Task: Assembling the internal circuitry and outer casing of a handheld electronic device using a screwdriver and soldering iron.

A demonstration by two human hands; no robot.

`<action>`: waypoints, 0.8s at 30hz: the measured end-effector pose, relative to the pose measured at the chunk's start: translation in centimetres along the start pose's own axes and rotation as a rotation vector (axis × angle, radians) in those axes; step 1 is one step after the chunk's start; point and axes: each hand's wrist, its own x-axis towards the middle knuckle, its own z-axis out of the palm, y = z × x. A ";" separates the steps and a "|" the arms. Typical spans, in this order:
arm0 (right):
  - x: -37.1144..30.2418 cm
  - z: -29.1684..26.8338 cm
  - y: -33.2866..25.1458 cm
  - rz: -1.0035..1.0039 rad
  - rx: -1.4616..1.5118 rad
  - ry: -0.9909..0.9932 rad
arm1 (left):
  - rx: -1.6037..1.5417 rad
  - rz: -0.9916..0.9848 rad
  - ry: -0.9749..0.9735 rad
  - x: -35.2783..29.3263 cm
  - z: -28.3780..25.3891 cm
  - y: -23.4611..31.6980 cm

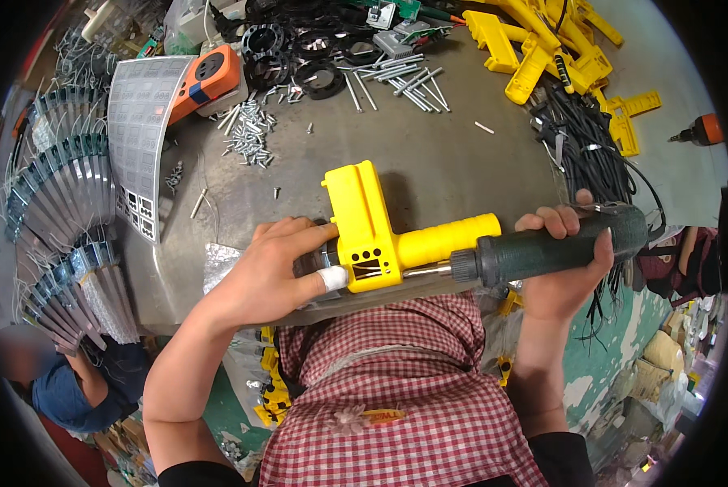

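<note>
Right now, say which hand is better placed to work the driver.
Right hand, I'd judge: it holds the driver, whose bit points at the yellow housing; the left hand is on the housing.

Holding a plastic housing [356, 215] in the left grip [282, 264] at the near edge of the bench [339, 138], and an electric screwdriver [522, 253] in the right grip [567, 276], right of the housing. Facing a screw pile [250, 136] beyond to the left, long bolts [400, 71] farther behind, a cable bundle [583, 130] behind the screwdriver, a label sheet [140, 122] left of the pile.
</note>
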 end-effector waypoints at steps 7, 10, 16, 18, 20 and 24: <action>0.0 -0.3 1.0 0.012 0.163 -0.063 | -0.044 0.017 0.091 -0.2 0.8 -0.6; -0.1 -0.7 1.3 0.016 0.209 -0.072 | -0.048 0.024 0.099 0.0 0.8 -0.6; -0.6 -1.1 1.5 -0.083 0.111 -0.009 | -0.019 0.095 0.145 0.1 1.0 -0.7; -0.4 -1.1 1.6 -0.082 0.101 -0.019 | -0.021 0.070 0.141 0.1 0.8 -0.7; -0.4 -1.3 1.6 -0.091 0.049 -0.003 | -0.031 0.065 0.122 0.2 0.9 -0.8; -0.6 -1.0 1.5 -0.124 0.041 -0.002 | 0.001 0.080 0.145 0.4 1.2 -0.9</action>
